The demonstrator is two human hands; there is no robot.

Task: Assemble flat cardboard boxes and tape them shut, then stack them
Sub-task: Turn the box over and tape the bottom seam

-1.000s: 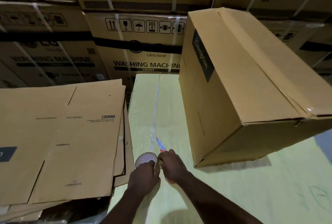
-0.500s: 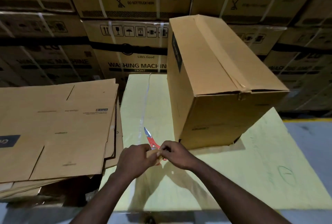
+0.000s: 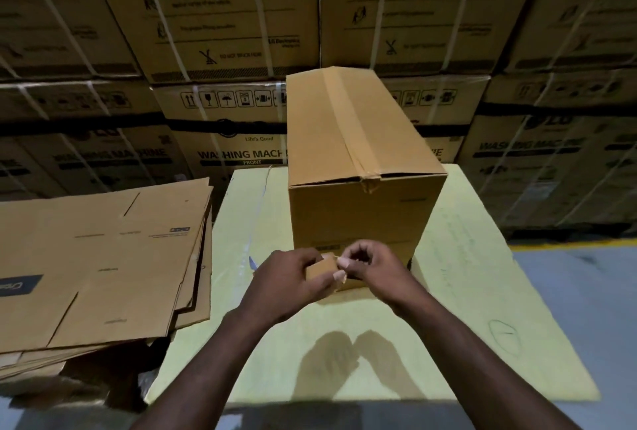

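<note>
One wide-angle camera rides on the person's head, facing forward and down. The yellow work surface (image 3: 465, 291) lies close beneath it in the lower frame. Stacked cartons (image 3: 224, 16) fill the top, farther off.

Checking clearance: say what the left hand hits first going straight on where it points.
The left hand, gripping the tape roll, likely meets the right hand first; beyond it the taped box, depth unclear.

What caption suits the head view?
Left hand holds a brown tape roll, right hand pinches its end, before a taped brown cardboard box.
</note>
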